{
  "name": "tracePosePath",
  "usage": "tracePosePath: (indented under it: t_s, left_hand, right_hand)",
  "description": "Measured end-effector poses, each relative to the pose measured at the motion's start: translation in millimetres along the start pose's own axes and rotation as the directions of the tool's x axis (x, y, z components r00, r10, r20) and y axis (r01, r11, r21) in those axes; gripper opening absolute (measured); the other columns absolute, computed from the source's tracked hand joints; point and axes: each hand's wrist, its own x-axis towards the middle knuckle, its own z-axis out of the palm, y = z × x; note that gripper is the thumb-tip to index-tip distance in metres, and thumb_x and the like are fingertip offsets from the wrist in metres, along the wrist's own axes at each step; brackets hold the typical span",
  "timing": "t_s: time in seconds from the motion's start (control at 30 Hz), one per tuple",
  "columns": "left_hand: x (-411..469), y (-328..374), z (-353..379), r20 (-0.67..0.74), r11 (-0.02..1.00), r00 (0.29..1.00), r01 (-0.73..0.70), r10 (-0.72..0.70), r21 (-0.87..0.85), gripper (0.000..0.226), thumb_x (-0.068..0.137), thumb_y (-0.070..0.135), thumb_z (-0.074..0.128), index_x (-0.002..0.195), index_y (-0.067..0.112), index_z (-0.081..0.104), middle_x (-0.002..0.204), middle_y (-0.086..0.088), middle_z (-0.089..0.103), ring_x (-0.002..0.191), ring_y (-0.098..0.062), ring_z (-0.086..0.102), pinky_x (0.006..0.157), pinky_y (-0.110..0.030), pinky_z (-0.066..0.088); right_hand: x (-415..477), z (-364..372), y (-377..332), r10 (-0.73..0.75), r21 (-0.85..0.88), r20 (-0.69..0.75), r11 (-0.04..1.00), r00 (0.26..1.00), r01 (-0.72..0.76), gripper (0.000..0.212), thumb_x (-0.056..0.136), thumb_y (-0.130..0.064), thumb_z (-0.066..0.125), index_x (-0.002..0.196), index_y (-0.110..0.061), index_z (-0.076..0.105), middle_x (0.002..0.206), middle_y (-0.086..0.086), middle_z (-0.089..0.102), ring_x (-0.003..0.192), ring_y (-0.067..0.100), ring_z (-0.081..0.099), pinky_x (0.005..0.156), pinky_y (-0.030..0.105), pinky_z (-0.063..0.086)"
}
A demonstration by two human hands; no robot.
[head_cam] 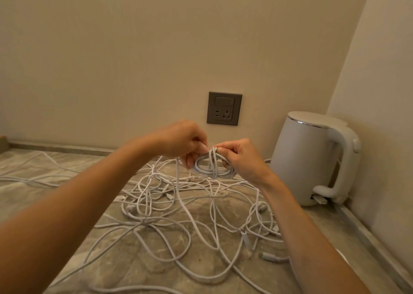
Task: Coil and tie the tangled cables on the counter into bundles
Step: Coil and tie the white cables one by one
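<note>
A small coil of white cable [213,168] is held up above the counter between both hands. My left hand [182,140] pinches the cable at the coil's top left, where a strand wraps across the loops. My right hand [242,157] grips the coil's right side with curled fingers. Below them a tangle of several white cables [178,211] sprawls over the grey stone counter [55,186], with connectors showing here and there.
A white electric kettle [312,159] stands at the right in the corner. A grey wall socket [224,108] sits on the wall behind the hands. More cable strands [29,178] trail off to the left.
</note>
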Motion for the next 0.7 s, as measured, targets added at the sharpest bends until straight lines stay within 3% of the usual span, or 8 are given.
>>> tracePosePath:
  t_s: [0.17, 0.2, 0.27, 0.33, 0.43, 0.5, 0.6, 0.7]
  left_hand:
    - [-4.5, -10.4, -2.6, -0.006, 0.927, 0.996, 0.078, -0.086, -0.367, 0.013, 0.091, 0.006, 0.053, 0.079, 0.005, 0.059, 0.057, -0.006, 0.059, 0.047, -0.017, 0.062, 0.048, -0.027, 0.056]
    - [-5.0, -9.9, 0.2, -0.056, 0.929, 0.995, 0.062, -0.088, -0.364, 0.011, 0.09, 0.009, 0.054, 0.08, 0.008, 0.059, 0.06, -0.006, 0.061, 0.046, -0.015, 0.062, 0.046, -0.026, 0.054]
    - [-5.3, -7.1, 7.3, -0.194, 0.953, 0.978, 0.021, -0.083, -0.303, 0.007, 0.088, 0.016, 0.058, 0.084, 0.011, 0.056, 0.067, -0.007, 0.062, 0.045, -0.011, 0.059, 0.041, -0.021, 0.049]
    - [-4.6, -5.8, 13.6, -0.29, 0.966, 0.952, 0.019, -0.097, -0.26, 0.016, 0.086, 0.026, 0.061, 0.092, 0.014, 0.053, 0.072, -0.003, 0.059, 0.048, -0.008, 0.053, 0.039, -0.016, 0.042]
    - [-4.5, -6.7, 20.2, -0.232, 0.982, 0.965, 0.086, -0.124, -0.167, 0.028, 0.089, 0.037, 0.054, 0.101, 0.013, 0.061, 0.077, -0.001, 0.062, 0.056, -0.01, 0.053, 0.039, -0.015, 0.041]
    - [-4.7, -8.3, 23.5, -0.213, 0.96, 0.965, 0.093, -0.152, -0.263, 0.031, 0.091, 0.034, 0.053, 0.095, 0.006, 0.066, 0.074, -0.004, 0.064, 0.056, -0.011, 0.058, 0.04, -0.014, 0.043]
    - [-4.5, -11.2, 25.2, -0.295, 0.907, 0.931, 0.078, -0.214, -0.414, 0.027, 0.088, 0.029, 0.059, 0.084, 0.005, 0.069, 0.063, -0.003, 0.064, 0.046, -0.006, 0.058, 0.041, -0.015, 0.045]
    - [-4.0, -11.9, 28.3, -0.327, 0.882, 0.915, 0.062, -0.238, -0.467, 0.023, 0.084, 0.027, 0.063, 0.083, 0.005, 0.07, 0.063, -0.005, 0.065, 0.046, -0.009, 0.062, 0.046, -0.018, 0.052]
  right_hand:
    - [1.5, 2.6, -3.7, -0.104, -0.073, -0.054, 0.992, 0.993, 0.1, 0.019, 0.091, 0.0, 0.055, 0.097, 0.0, 0.073, 0.044, -0.024, 0.055, 0.047, -0.005, 0.051, 0.053, 0.009, 0.035]
    - [1.4, 3.4, -4.4, -0.108, -0.07, -0.072, 0.992, 0.992, 0.103, 0.019, 0.091, -0.001, 0.055, 0.095, -0.001, 0.073, 0.047, -0.023, 0.057, 0.049, -0.004, 0.052, 0.054, 0.01, 0.036]
    - [0.9, 4.2, -5.2, -0.07, 0.011, -0.125, 0.997, 0.99, 0.072, 0.02, 0.092, -0.003, 0.053, 0.091, -0.007, 0.073, 0.06, -0.004, 0.065, 0.052, 0.003, 0.049, 0.055, 0.021, 0.039]
    - [-0.4, 2.1, -6.9, -0.012, 0.125, -0.154, 0.992, 0.988, 0.032, 0.02, 0.094, -0.005, 0.052, 0.09, -0.013, 0.07, 0.073, 0.011, 0.067, 0.056, 0.008, 0.053, 0.056, 0.025, 0.044]
    - [-1.8, -1.8, -8.3, 0.031, 0.194, -0.13, 0.981, 0.991, -0.005, 0.019, 0.095, -0.008, 0.051, 0.09, -0.017, 0.068, 0.078, 0.002, 0.067, 0.064, 0.006, 0.058, 0.06, 0.019, 0.048]
    - [-1.4, -1.1, -8.7, 0.078, 0.214, -0.099, 0.975, 0.992, -0.055, 0.021, 0.097, -0.011, 0.047, 0.091, -0.019, 0.065, 0.082, 0.003, 0.066, 0.072, 0.014, 0.058, 0.064, 0.023, 0.049]
    - [0.2, -0.6, -8.2, 0.121, 0.275, -0.005, 0.955, 0.993, -0.115, 0.022, 0.094, -0.023, 0.044, 0.099, -0.019, 0.065, 0.09, 0.006, 0.064, 0.082, 0.019, 0.056, 0.076, 0.033, 0.049]
    - [-0.2, -1.9, -7.4, 0.115, 0.136, 0.088, 0.983, 0.989, -0.126, 0.037, 0.085, -0.033, 0.055, 0.12, -0.02, 0.058, 0.102, 0.0, 0.063, 0.093, 0.014, 0.059, 0.081, 0.028, 0.049]
